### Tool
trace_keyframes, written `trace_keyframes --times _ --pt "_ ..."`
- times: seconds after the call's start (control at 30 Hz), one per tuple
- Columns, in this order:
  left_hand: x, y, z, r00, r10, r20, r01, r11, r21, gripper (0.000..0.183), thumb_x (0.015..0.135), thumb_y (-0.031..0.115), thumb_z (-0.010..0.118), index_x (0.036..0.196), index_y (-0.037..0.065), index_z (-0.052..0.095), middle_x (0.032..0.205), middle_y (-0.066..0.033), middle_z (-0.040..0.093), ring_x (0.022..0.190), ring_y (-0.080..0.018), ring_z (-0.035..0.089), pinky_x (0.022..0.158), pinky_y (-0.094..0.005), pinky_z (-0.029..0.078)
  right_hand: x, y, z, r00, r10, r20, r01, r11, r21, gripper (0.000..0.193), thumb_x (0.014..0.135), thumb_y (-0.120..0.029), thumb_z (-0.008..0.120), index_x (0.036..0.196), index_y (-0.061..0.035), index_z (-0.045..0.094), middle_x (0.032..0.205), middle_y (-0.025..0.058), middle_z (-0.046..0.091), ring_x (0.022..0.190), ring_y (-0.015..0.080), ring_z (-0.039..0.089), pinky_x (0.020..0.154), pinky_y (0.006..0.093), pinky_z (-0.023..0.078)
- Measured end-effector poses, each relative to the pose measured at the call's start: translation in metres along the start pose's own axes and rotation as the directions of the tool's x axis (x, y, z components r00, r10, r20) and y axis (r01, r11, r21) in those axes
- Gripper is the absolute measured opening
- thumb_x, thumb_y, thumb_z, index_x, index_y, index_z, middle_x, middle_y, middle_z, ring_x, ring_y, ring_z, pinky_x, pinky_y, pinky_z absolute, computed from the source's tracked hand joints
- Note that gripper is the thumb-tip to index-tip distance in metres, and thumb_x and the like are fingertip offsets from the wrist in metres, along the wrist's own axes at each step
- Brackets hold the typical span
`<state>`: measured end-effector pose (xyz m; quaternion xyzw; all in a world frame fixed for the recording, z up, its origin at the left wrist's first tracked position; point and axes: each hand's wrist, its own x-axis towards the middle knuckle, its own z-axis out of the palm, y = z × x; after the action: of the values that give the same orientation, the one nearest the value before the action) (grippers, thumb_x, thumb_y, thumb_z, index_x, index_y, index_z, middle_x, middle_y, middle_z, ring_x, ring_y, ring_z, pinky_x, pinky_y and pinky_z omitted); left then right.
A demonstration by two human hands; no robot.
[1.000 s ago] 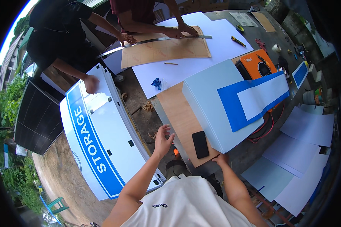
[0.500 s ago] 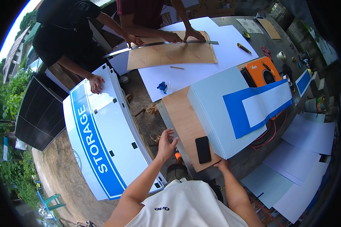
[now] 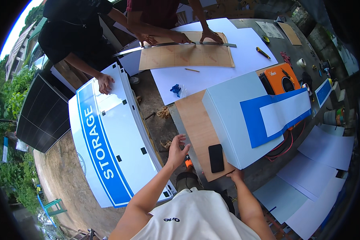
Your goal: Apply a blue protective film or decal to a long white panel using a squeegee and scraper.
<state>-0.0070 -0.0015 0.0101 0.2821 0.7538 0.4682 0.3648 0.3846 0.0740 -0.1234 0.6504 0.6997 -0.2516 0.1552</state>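
Observation:
My left hand (image 3: pixel 178 152) hovers in front of me with its fingers apart and nothing in it, left of a thin plywood board (image 3: pixel 194 124). At the board's near corner is my right hand (image 3: pixel 236 175), its fingers closed by the edge; what they hold, if anything, is hidden. A black phone (image 3: pixel 216 158) lies on the board, between my hands. Beyond my right hand stands a large pale grey box (image 3: pixel 224 128) with a blue-bordered white sheet (image 3: pixel 268 116) draped on top.
Left, a co-worker's hand (image 3: pixel 105 83) rests on stacked blue-and-white sign panels (image 3: pixel 128 160). At the far table, another person presses a metal ruler (image 3: pixel 168 45) on brown-covered sheet (image 3: pixel 188 58). A yellow-black cutter (image 3: pixel 263 52) and orange machine (image 3: pixel 282 78) lie right; white sheets (image 3: pixel 308 176) lean lower right.
The view has shifted slightly, moving most things a little to the right. A co-worker's hand has slid slightly left along the ruler. My own hands keep nearly the same pose.

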Motion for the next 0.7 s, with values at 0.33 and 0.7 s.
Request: trace_keyframes --times 0.33,0.7 --pt "-0.001 0.000 0.001 1.000 0.023 -0.019 -0.023 1.000 -0.012 0.054 0.081 0.010 0.074 0.128 0.001 0.049 0.114 -0.0141 0.062 0.093 -0.0215 0.062 0.085 -0.0350 0.050 0.005 0.012 0.009 0.999 0.006 0.047 -0.008 0.999 0.046 0.069 0.049 -0.025 0.096 0.105 -0.0003 0.064 0.099 0.0148 0.070 0.097 0.0336 0.065 0.086 0.0419 0.051" --pt "-0.001 -0.002 -0.001 0.999 0.023 -0.028 -0.023 1.000 0.000 0.054 0.082 0.011 0.074 0.128 0.001 0.049 0.114 -0.0134 0.062 0.093 -0.0217 0.061 0.085 -0.0350 0.050 -0.003 -0.010 -0.016 0.986 0.049 0.159 -0.051 0.999 0.007 0.081 0.052 -0.031 0.095 0.119 -0.0026 0.059 0.116 0.0200 0.066 0.111 0.0380 0.060 0.095 0.0424 0.049"
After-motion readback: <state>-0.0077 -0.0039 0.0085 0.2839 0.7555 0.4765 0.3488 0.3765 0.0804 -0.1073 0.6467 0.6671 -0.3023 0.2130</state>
